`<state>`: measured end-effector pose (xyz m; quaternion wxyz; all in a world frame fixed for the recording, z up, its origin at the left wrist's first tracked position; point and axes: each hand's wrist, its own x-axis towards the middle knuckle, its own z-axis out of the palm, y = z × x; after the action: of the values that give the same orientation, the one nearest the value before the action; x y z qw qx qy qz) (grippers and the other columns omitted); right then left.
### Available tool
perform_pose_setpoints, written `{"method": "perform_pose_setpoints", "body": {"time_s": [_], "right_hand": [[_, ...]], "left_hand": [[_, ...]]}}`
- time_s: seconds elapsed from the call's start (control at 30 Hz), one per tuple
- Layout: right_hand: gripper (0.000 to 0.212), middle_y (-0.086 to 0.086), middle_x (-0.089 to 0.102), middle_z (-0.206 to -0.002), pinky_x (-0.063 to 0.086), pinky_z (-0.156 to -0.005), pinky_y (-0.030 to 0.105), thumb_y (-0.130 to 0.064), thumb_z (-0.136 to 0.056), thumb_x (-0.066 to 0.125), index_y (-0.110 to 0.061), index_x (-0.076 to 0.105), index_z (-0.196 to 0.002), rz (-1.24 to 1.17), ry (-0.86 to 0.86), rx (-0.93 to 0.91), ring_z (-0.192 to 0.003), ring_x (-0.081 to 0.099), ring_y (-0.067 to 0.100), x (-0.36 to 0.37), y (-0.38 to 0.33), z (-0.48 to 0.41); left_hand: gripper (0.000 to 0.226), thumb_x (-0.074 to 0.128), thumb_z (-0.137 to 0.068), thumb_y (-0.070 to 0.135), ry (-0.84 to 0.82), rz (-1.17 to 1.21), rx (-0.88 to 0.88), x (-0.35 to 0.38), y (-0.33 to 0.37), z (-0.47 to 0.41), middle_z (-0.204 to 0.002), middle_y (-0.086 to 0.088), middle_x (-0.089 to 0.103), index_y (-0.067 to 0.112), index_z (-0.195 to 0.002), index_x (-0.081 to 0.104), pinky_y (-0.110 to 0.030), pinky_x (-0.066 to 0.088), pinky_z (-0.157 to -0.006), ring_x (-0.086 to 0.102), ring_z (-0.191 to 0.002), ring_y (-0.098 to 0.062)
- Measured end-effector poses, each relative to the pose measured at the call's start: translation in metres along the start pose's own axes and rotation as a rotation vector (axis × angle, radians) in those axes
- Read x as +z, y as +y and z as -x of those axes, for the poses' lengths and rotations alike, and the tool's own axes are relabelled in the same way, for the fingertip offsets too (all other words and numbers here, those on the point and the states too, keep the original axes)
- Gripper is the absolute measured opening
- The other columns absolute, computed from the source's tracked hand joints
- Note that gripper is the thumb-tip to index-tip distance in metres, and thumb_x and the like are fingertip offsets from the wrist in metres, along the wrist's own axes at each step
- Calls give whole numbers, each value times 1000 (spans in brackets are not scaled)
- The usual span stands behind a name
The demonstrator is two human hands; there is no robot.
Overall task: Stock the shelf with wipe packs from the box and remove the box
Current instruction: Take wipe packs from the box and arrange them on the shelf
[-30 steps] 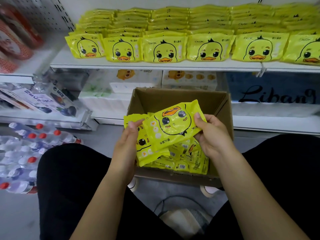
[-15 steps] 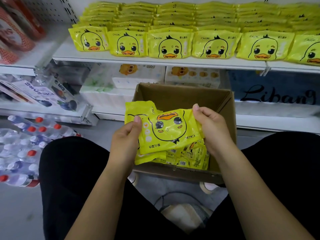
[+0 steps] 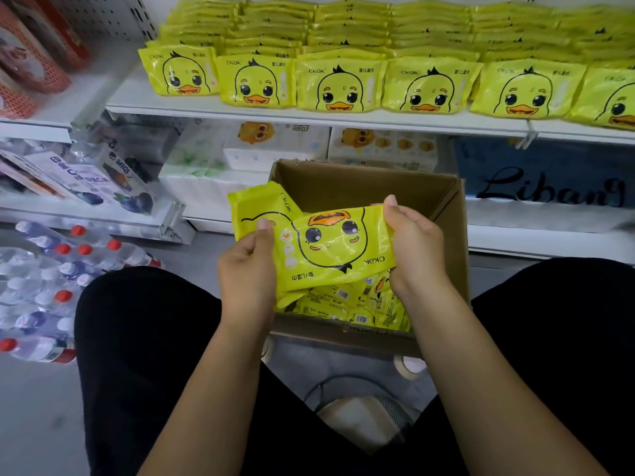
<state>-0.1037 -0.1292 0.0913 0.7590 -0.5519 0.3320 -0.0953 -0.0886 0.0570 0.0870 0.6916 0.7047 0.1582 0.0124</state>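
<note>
"Head camera first: what were the hands doing over the box (image 3: 450, 214)?"

"Both held a small bundle (image 3: 319, 266) just above the open box. The left hand (image 3: 245, 269) pinched its left edge, thumb on top. The right hand (image 3: 415, 249) gripped the right end, fingers curled round it. The top pack (image 3: 336, 242) lay face up, its duck upside down to the person. A second pack (image 3: 254, 207) stuck out from under it at the upper left, askew."

"So how should the step have gone?"

"I judged the bundle needed squaring first, edges level, then turning so the duck read like the front row (image 3: 340, 85) on the shelf (image 3: 240, 109). That row was full across, with stacks (image 3: 350, 25) behind, so the new ones would probably go on top of a stack. The wrapping looked slippery, so a firm hold at both ends would stop the lower pack sliding out."

"Much left?"

"Some loose packs (image 3: 360, 304) lay at the bottom of the box, so it couldn't be removed yet."
</note>
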Motion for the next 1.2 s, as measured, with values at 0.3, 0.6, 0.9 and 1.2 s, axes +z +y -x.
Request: {"method": "perform_pose_setpoints", "body": {"time_s": [0.3,0.6,0.9,1.2], "right_hand": [[42,4,74,-118,47,-104,60,-49,-88,71,-22,70,-120,-173,-38,201,-114,68,27,-9,6,-3],[33,11,72,-121,55,-98,44,3,-102,47,-12,60,-128,-170,-210,142,-110,70,25,8,8,10],[29,-2,73,-118,55,-91,30,-2,-103,49,-23,62,-119,-111,-147,40,-108,70,15,34,3,19],[61,-13,49,-148,38,-108,28,-32,-91,72,-25,45,-145,648,-425,-329,-131,46,1,72,-24,-18]], "left_hand": [[53,70,-75,69,-157,-5,-205,-9,-26,17,-102,-23,73,21,-96,80,-67,55,-89,69,-105,-44],[28,64,-100,31,1,279,-272,-15,4,8,-103,-13,78,16,-83,80,-64,56,-90,73,-97,-32],[32,63,-99,39,42,343,-157,-19,12,-13,-94,-9,74,13,-83,73,-62,55,-94,64,-88,-26],[40,60,-101,38,-128,-397,329,-56,44,-89,-68,3,55,10,-72,64,-19,37,-60,48,-62,-2]]}}
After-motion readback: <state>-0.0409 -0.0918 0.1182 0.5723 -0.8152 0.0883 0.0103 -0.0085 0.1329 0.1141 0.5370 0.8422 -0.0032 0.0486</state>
